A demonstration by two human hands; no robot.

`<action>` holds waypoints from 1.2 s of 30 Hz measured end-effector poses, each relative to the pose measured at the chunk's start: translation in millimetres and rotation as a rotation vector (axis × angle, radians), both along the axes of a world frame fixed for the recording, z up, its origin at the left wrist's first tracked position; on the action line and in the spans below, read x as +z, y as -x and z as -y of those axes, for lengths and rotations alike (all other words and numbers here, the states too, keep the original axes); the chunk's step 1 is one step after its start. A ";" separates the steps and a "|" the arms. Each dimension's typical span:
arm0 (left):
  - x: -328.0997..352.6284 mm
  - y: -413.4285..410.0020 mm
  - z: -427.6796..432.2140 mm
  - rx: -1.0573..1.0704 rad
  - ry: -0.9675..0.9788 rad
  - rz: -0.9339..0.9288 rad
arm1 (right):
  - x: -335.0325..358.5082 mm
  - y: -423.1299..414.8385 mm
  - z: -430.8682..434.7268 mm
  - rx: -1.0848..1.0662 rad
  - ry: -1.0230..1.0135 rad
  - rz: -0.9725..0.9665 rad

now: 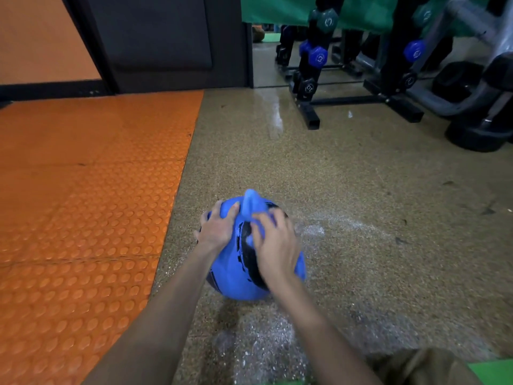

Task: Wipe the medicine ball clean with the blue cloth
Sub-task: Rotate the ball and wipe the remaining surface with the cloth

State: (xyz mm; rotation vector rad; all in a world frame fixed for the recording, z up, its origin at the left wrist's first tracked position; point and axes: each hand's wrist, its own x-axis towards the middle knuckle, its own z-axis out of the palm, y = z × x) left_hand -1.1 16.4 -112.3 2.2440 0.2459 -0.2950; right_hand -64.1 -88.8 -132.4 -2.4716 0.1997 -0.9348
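A speckled brown gym floor (361, 190) fills most of the view, with pale dusty patches (263, 343) near the person. An orange studded mat (83, 190) covers the left side. A black dumbbell rack (347, 100) stands at the far right of the floor, holding blue dumbbells (317, 57).

The medicine ball (236, 276), blue with black markings, sits on the brown floor just beside the mat's right edge, in the near middle.

The left hand (218, 229) rests on the ball's upper left side, fingers spread flat over the curve. The right hand (277, 245) lies on the upper right side, fingers bent over the blue cloth (251, 204) and pressing it to the ball. A bunched end of the cloth sticks up between the two hands, and another edge peeks out below the right hand.
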 end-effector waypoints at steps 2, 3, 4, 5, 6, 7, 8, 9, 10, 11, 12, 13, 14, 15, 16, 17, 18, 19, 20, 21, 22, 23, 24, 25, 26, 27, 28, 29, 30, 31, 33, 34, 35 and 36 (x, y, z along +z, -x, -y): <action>-7.8 -8.5 -7.8 0.033 0.093 -0.005 | -37.3 37.9 -17.2 0.138 0.125 0.060; -10.9 -10.1 -11.7 0.039 0.121 -0.007 | -57.1 58.4 -21.7 0.197 0.151 0.049; -12.9 -10.0 -15.6 0.043 0.124 -0.009 | -70.1 74.9 -22.7 0.230 0.138 0.036; -15.0 -9.7 -19.2 0.051 0.126 -0.005 | -77.4 82.5 -22.1 0.234 0.125 0.042; -16.8 -9.1 -22.3 0.069 0.141 0.004 | -78.2 80.9 -20.0 0.215 0.132 0.086; -17.5 -8.7 -25.1 0.091 0.170 0.010 | -72.9 72.3 -17.4 0.196 0.150 0.130; -17.7 -7.9 -26.8 0.114 0.201 0.002 | -62.4 62.4 -15.7 0.188 0.166 0.149; -18.0 -7.4 -28.4 0.128 0.237 -0.004 | -49.3 49.2 -14.2 0.185 0.168 0.154; -19.8 -7.2 -30.0 0.135 0.258 -0.009 | -36.3 34.1 -11.8 0.178 0.145 0.140; -24.5 -8.9 -32.8 0.146 0.266 -0.015 | -23.6 19.3 -10.1 0.154 0.087 0.120; -27.2 -9.4 -34.7 0.161 0.268 -0.026 | -13.7 4.8 -6.8 0.109 -0.012 0.095; -26.1 -7.6 -36.2 0.171 0.271 -0.041 | -7.0 -8.4 -1.6 0.060 -0.142 0.051; -21.9 -4.2 -36.2 0.170 0.271 -0.048 | -2.9 -20.4 4.7 0.017 -0.291 -0.021; -18.4 -0.9 -35.9 0.161 0.274 -0.048 | -6.1 -32.3 12.9 -0.022 -0.437 -0.100; -16.9 1.5 -35.2 0.152 0.267 -0.049 | -12.5 -42.2 22.0 -0.061 -0.574 -0.179; -17.8 2.1 -34.5 0.148 0.269 -0.046 | -18.2 -49.7 31.2 -0.087 -0.710 -0.239; -19.3 2.9 -33.7 0.141 0.266 -0.050 | -22.2 -53.4 39.5 -0.113 -0.822 -0.269; -22.4 2.9 -33.7 0.135 0.270 -0.050 | -23.8 -53.9 44.1 -0.143 -0.905 -0.278; -24.2 3.7 -33.7 0.135 0.270 -0.043 | -23.3 -51.2 44.8 -0.174 -0.954 -0.288; -26.2 4.4 -34.2 0.140 0.274 -0.024 | -20.0 -46.4 42.2 -0.198 -0.950 -0.298; -26.6 6.8 -35.7 0.143 0.270 0.001 | -16.0 -39.8 35.7 -0.214 -0.860 -0.312; -28.6 9.8 -39.4 0.138 0.274 0.024 | -8.8 -30.4 24.8 -0.220 -0.724 -0.317; -29.5 13.8 -43.6 0.136 0.295 0.037 | -0.7 -18.3 10.4 -0.209 -0.583 -0.299; -32.7 16.8 -49.3 0.150 0.333 0.044 | 4.0 -5.4 -5.3 -0.165 -0.475 -0.233; -38.1 19.8 -57.4 0.175 0.354 0.040 | 5.6 8.3 -20.9 -0.105 -0.380 -0.136; -44.9 22.0 -67.2 0.182 0.355 0.035 | 5.5 21.4 -34.7 -0.044 -0.303 -0.077; -47.5 25.7 -77.5 0.177 0.321 0.017 | 0.4 31.6 -41.4 0.007 -0.244 -0.042; -44.5 31.1 -86.9 0.170 0.284 -0.006 | -5.8 38.7 -42.9 0.048 -0.217 -0.025; -41.0 35.1 -96.8 0.176 0.252 -0.017 | -10.1 42.1 -39.7 0.069 -0.261 -0.030; -39.7 36.2 -107.6 0.193 0.232 -0.019 | -11.8 43.4 -34.6 0.056 -0.361 -0.041; -32.0 36.6 -121.5 0.250 0.165 -0.003 | -22.4 40.9 -22.6 -0.046 -0.618 -0.168; -24.9 35.4 -120.9 0.260 0.139 0.030 | -29.3 38.0 -15.5 -0.103 -0.740 -0.292; -18.6 33.3 -116.5 0.258 0.133 0.068 | -32.8 36.9 -10.0 -0.141 -0.825 -0.413; -14.5 31.1 -109.5 0.231 0.119 0.091 | -33.9 38.0 -8.7 -0.163 -0.847 -0.496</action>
